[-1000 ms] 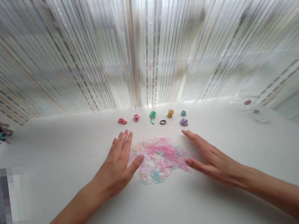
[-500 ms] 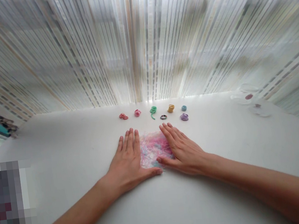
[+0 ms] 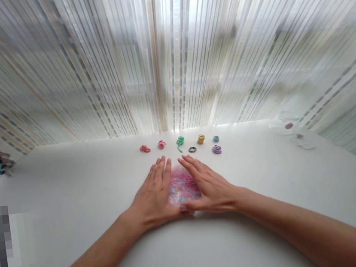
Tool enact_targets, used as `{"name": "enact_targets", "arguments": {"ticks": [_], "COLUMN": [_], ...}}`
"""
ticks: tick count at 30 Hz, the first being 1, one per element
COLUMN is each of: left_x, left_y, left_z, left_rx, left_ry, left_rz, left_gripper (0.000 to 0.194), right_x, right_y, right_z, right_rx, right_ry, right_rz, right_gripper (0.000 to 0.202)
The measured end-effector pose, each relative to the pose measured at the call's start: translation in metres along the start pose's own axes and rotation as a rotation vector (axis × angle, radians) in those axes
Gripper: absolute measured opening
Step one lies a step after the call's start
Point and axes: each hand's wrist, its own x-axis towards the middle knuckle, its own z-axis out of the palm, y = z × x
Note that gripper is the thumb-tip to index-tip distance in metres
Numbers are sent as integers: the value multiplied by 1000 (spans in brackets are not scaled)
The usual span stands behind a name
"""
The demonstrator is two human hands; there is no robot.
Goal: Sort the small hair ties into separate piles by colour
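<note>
A loose, tangled pile of pink, white and pale blue strands [image 3: 183,185] lies on the white table; its exact material is hard to make out. My left hand [image 3: 153,196] borders it on the left, fingers stretched out and thumb along the near side. From the right, my right hand [image 3: 213,189] curves around it with fingers extended, touching its edge. Both thumbs meet at the near side, the right one over the left. Beyond the fingertips are small coiled pieces: red [image 3: 145,148], pink [image 3: 161,144], green [image 3: 180,142], yellow [image 3: 201,139], blue [image 3: 216,138] and purple [image 3: 216,149].
A dark multicoloured ring [image 3: 192,149] lies just in front of the coils. At the far right stand clear, see-through items [image 3: 302,140], hard to identify. A striped, sheer curtain [image 3: 157,66] hangs along the table's [image 3: 74,189] far edge. The lower left corner is pixelated.
My hands have drawn closer together, squeezing the strands into a narrower pile. My right thumb now overlaps the left. The view has tilted, so the coils appear lower and slightly to the left.
</note>
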Motion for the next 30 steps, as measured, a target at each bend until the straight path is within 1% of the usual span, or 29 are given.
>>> {"name": "enact_targets", "arguments": {"ticks": [2, 5, 7, 9, 11, 14, 16, 19, 22, 24, 27, 29, 30], "left_x": [2, 7, 9, 9, 9, 9, 9, 12, 16, 19, 15, 3, -5], "left_y": [-1, -1, -1, -1, -1, -2, -2, 0, 4, 6, 6, 4, 2], "left_z": [0, -2, -3, -5, -5, -5, -3, 1, 3, 2, -8, -17, -20], "left_rx": [19, 38, 35, 21, 11, 11, 16, 21, -13, -68, -173, -204, -186], "left_ry": [-40, -83, -72, -42, -19, -39, -70, -79, -36, 11, 103, 147, 134], "left_rz": [32, 75, 75, 67, 57, 47, 43, 15, -33, -59, -113, -163, -174], "left_gripper": [131, 121, 116, 115, 116, 119, 118, 102, 85, 79, 74, 74, 78], "right_x": [0, 0, 0, 0, 1, 4, 8, 14, 18, 18, 13, 7, 4], "right_y": [0, 1, 3, 5, 8, 12, 13, 10, 7, 7, 10, 10, 9], "right_z": [-2, -6, -7, -7, -6, -2, 0, 2, 3, 2, 1, -1, -1], "right_rx": [-15, -38, -48, -60, -70, -75, -82, -98, -98, -86, -47, -24, -24], "right_ry": [-27, -47, -47, -43, -26, 7, 12, 8, 16, 31, 91, 141, 158], "right_rz": [-25, -88, -142, -181, -192, -169, -156, -150, -133, -123, -109, -88, -75], "right_gripper": [120, 115, 112, 116, 123, 130, 123, 106, 94, 93, 97, 103, 108]}}
